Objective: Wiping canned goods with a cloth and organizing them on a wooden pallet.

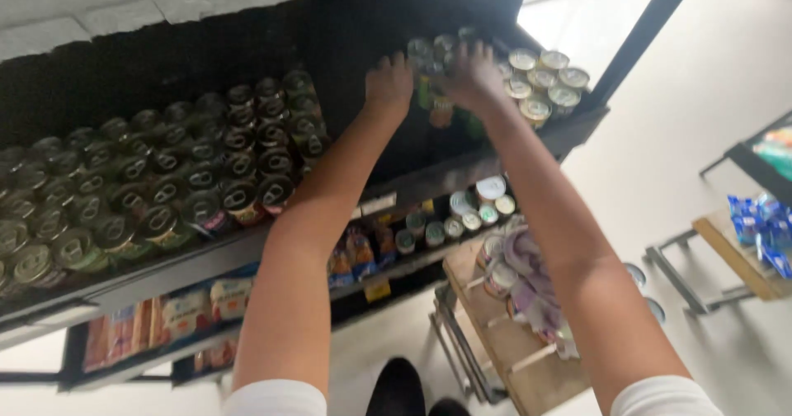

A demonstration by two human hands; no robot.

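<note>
Both my arms reach up to a black shelf [495,162] stocked with cans. My left hand [388,84] and my right hand [472,76] are around a cluster of green-labelled cans [437,106] near the middle of the shelf, fingers curled over the tops. Motion blur hides exactly which cans each hand grips. To the right of my right hand sit several cans with pale lids [544,82]. A large block of dark-topped cans [157,177] fills the shelf's left part.
Lower shelves hold small cans [474,210], bottles [359,255] and packets [186,309]. A wooden cart [503,333] below me carries cans and a purple cloth [528,267]. Another wooden stand with blue packets [763,226] is at right.
</note>
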